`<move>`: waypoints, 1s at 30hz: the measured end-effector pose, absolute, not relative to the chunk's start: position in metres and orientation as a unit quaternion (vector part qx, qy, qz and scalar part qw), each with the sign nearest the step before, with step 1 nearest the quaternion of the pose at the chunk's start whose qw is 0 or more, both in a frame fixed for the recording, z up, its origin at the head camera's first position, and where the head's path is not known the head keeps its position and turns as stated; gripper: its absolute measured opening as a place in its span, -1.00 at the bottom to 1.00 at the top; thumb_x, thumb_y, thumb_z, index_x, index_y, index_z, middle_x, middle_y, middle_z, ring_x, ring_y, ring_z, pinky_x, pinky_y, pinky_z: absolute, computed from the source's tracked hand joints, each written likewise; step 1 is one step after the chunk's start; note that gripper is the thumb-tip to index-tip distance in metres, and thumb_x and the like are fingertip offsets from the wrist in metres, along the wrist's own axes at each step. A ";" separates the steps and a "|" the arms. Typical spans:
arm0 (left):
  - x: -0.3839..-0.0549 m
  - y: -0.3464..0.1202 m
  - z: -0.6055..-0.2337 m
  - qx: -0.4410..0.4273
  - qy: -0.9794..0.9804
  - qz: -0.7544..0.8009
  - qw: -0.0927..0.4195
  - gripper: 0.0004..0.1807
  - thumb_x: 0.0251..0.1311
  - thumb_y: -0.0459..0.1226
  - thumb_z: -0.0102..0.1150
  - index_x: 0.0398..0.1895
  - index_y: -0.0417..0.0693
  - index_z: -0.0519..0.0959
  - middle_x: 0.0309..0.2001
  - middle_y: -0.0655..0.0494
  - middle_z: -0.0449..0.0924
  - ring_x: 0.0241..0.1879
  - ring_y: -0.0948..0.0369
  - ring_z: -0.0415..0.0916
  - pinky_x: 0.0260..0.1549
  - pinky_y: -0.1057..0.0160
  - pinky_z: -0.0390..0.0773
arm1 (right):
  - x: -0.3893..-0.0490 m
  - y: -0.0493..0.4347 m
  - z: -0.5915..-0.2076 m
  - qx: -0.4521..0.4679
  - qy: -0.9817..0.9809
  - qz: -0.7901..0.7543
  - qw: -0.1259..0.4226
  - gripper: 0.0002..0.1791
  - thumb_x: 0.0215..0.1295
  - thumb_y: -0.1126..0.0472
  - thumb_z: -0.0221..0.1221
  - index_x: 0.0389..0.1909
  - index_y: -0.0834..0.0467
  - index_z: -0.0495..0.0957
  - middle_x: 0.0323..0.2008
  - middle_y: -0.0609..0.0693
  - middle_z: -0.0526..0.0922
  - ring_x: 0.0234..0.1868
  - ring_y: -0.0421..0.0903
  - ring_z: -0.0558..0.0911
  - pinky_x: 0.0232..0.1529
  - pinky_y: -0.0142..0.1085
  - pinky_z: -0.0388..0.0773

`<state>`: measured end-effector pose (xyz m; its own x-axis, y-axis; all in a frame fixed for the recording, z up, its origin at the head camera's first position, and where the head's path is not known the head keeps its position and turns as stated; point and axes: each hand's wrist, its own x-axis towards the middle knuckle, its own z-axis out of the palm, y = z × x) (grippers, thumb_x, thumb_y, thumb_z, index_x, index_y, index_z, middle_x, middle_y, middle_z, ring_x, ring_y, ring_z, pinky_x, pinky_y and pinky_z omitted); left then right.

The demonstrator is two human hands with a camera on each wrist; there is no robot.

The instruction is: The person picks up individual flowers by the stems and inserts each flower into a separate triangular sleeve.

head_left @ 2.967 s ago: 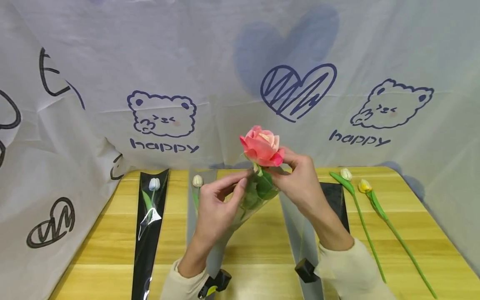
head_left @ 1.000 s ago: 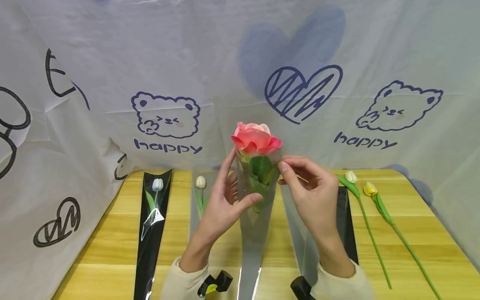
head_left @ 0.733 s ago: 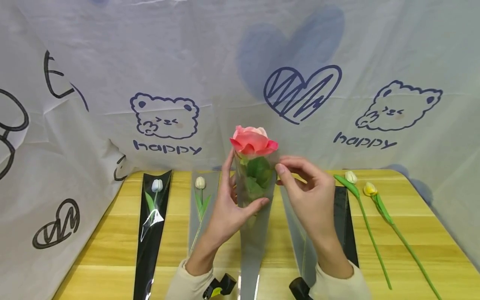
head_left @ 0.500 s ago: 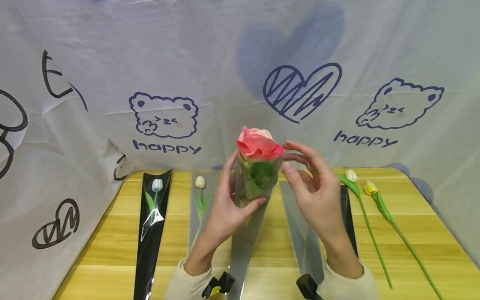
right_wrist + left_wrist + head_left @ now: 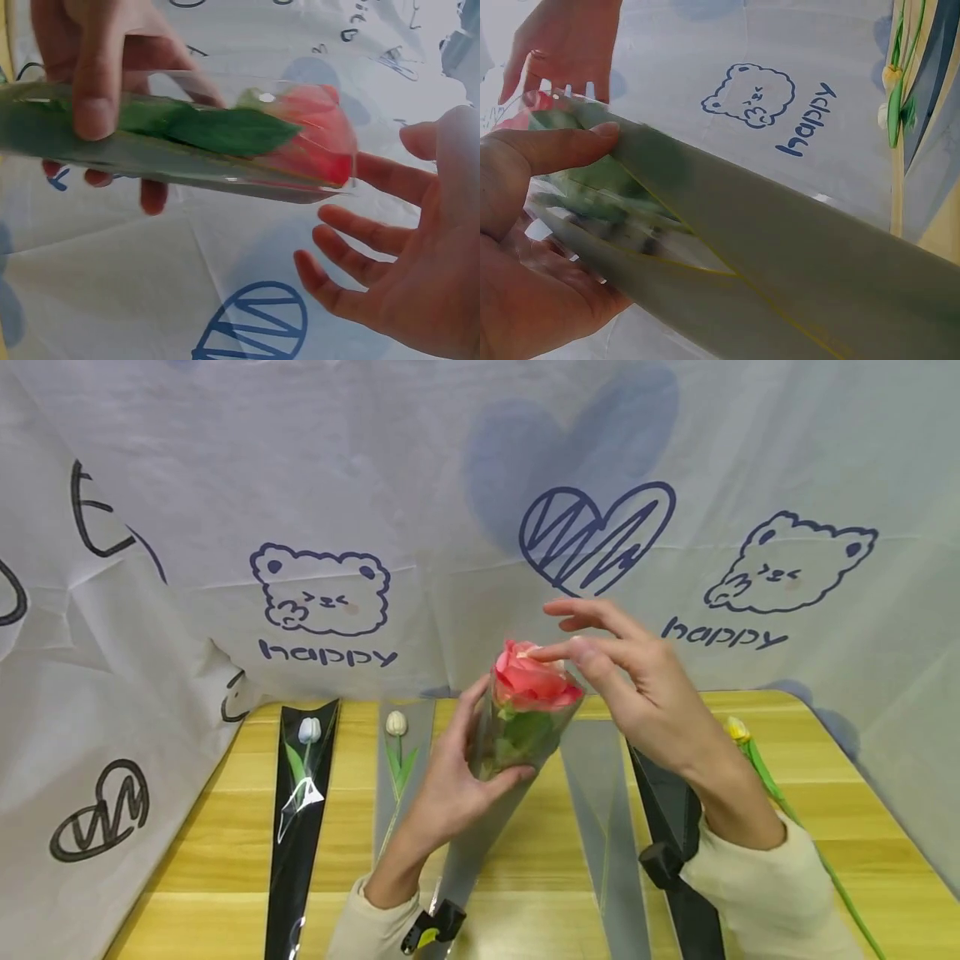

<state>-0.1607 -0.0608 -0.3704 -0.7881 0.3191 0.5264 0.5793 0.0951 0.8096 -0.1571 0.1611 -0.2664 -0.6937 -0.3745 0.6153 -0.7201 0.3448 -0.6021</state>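
Note:
A pink rose stands in a clear-fronted grey flower sleeve, tilted with its head up and to the right. My left hand grips the sleeve below the bloom, thumb across the front and fingers behind. The green leaves show through the clear film in the right wrist view. Over the bloom, my right hand has its fingers loosely extended, the index fingertip at the top petals. In the right wrist view, the petals sit inside the sleeve's rim. The stem's lower part is hidden by the grey sleeve.
On the wooden table lie a black sleeve and a grey sleeve, each with a white tulip. To the right are another grey sleeve, a black sleeve and a loose yellow tulip. A printed cloth hangs behind.
The right hand has left the sleeve's edge and moved up over the bloom. The rose head sits lower in the sleeve, which now tilts more to the right. The left hand keeps its grip.

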 end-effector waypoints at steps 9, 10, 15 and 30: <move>-0.160 -0.062 -0.368 -0.309 -0.719 -0.616 0.092 0.15 -0.04 -0.58 0.53 0.60 0.08 0.12 0.38 0.02 0.42 0.31 0.09 0.44 0.32 0.02 0.40 | -0.161 0.156 -0.280 0.334 -0.834 0.429 0.094 -0.44 0.69 -0.03 -0.16 -0.07 0.17 0.78 0.44 -0.02 0.38 0.44 0.01 0.32 0.29 0.18 0.34; -0.160 -0.062 -0.368 -0.307 -0.720 -0.616 0.090 0.15 -0.04 -0.58 0.52 0.60 0.09 0.12 0.38 0.02 0.42 0.31 0.09 0.44 0.32 0.03 0.40 | -0.162 0.155 -0.281 0.335 -0.838 0.422 0.088 -0.41 0.68 -0.08 -0.17 -0.09 0.16 0.79 0.45 -0.02 0.37 0.45 0.02 0.31 0.31 0.20 0.31; -0.159 -0.064 -0.368 -0.303 -0.729 -0.608 0.086 0.14 -0.02 -0.57 0.52 0.60 0.08 0.12 0.31 -0.02 0.48 0.27 0.09 0.47 0.28 0.01 0.44 | -0.166 0.155 -0.280 0.333 -0.856 0.390 0.068 -0.26 0.60 -0.30 -0.20 -0.10 0.16 0.79 0.47 0.02 0.33 0.47 0.07 0.28 0.36 0.25 0.21; -0.164 -0.064 -0.370 -0.294 -0.733 -0.608 0.079 0.09 0.03 -0.52 0.52 0.60 -0.01 0.12 0.35 -0.07 0.46 0.28 0.05 0.47 0.29 -0.05 0.41 | -0.171 0.163 -0.272 0.300 -0.863 0.406 0.028 -0.41 0.61 -0.23 -0.10 0.06 0.08 0.75 0.48 0.01 0.32 0.45 0.07 0.30 0.27 0.25 0.36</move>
<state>-0.1637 -0.0644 -0.3703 -0.8143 0.3353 0.4738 0.5279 0.0885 0.8447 -0.1707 0.1628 -0.2716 -0.8189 -0.4939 0.2923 -0.5398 0.4900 -0.6844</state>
